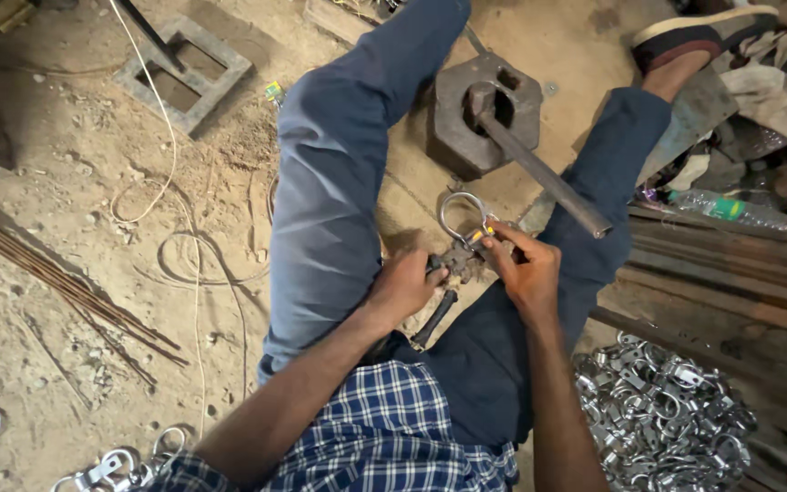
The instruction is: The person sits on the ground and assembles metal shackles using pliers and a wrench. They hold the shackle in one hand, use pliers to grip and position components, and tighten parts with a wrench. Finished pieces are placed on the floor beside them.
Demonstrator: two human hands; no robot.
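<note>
Hands meet between a seated person's knees on a sandy workshop floor. Left hand (403, 287) is curled shut around the dark tool (444, 278), whose black handle (434, 319) pokes out below the fist toward the lap. Right hand (526, 269) pinches the head of that tool, thumb and fingers (503, 239) pressed together on a small yellow-tipped piece where a shiny metal ring (463, 217) stands up, its loop pointing away from the body. Ring, tool and both hands sit just above the ground, between the blue-trousered legs (339, 182) and close in front of the checked shirt (384, 428).

Just beyond the ring lies a heavy hexagonal iron block (480, 114) with a long bar (539, 169) slanting out of its hole toward the right knee. To the person's right, a heap of bright ring clips (662, 419) rests beside rusty flat bars (730, 264); a plastic bottle (730, 210) lies further back. On the left, thin rods (56, 278) run across the sand, a square metal frame (184, 73) sits near the top, white cord (170, 155) loops over the dirt, and a few more clips (111, 469) lie along the bottom edge.
</note>
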